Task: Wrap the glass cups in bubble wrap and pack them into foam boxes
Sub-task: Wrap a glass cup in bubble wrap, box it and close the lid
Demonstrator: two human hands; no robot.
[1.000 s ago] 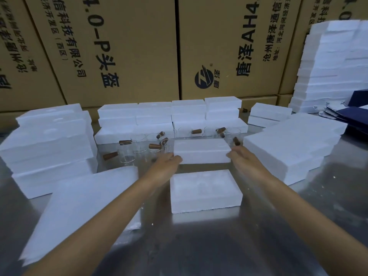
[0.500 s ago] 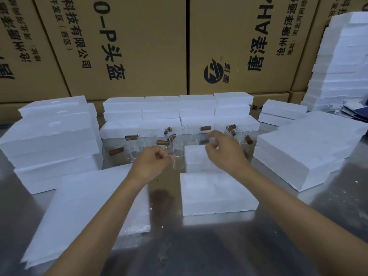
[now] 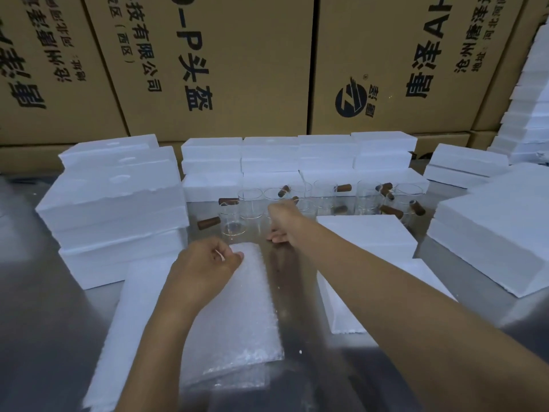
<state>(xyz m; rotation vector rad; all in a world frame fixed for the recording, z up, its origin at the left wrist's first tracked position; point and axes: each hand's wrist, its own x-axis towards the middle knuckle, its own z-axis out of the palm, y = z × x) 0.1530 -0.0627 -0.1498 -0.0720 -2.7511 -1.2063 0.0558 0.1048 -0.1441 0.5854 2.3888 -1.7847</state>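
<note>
- Closed foam boxes [image 3: 368, 233] sit on the worktop [image 3: 44, 322]; contents hidden.
- Left hand [image 3: 205, 269] fingers pinch the bubble wrap [image 3: 237, 322].
- Right hand [image 3: 285, 221] fingers curl among empty glass cups [image 3: 249, 200]; grip unclear.

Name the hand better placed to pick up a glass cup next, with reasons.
Right. The right hand is already among the glass cups, almost touching one. The left hand is nearer the body, pinching the far edge of the bubble wrap, so it looks occupied.
</note>
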